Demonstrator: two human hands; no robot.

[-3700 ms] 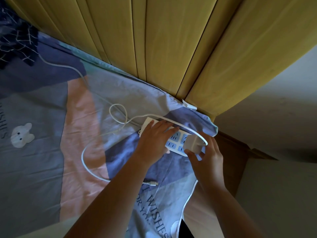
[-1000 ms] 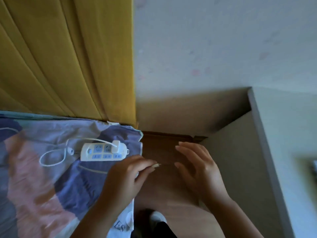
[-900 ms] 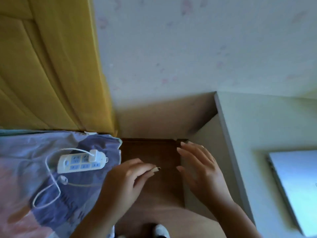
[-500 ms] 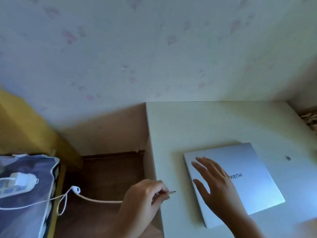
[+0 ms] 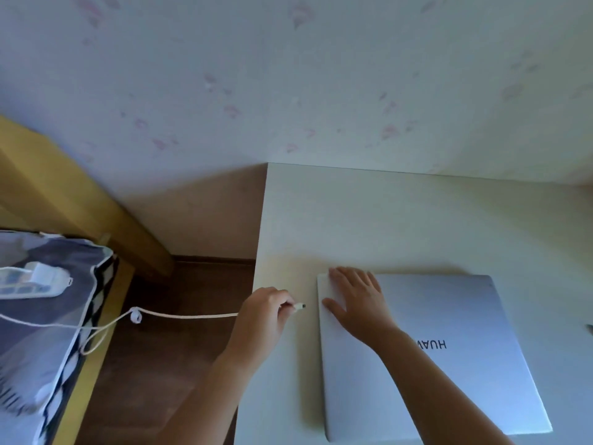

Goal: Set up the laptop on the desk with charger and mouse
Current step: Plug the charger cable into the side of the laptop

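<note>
Silver closed laptop (image 5: 449,364) lay flat on the pale desk (image 5: 401,220). My right hand (image 5: 356,300) rested open, palm down, on its far left corner. My left hand (image 5: 263,313) pinched the white charger cable (image 5: 192,315) near its plug, tip just beside the laptop's left edge. Cable ran back to the white power strip (image 5: 29,284) on the bed.

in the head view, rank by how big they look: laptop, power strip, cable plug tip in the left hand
1. laptop
2. power strip, partly cut off by the frame edge
3. plug tip, held in the left hand
</note>
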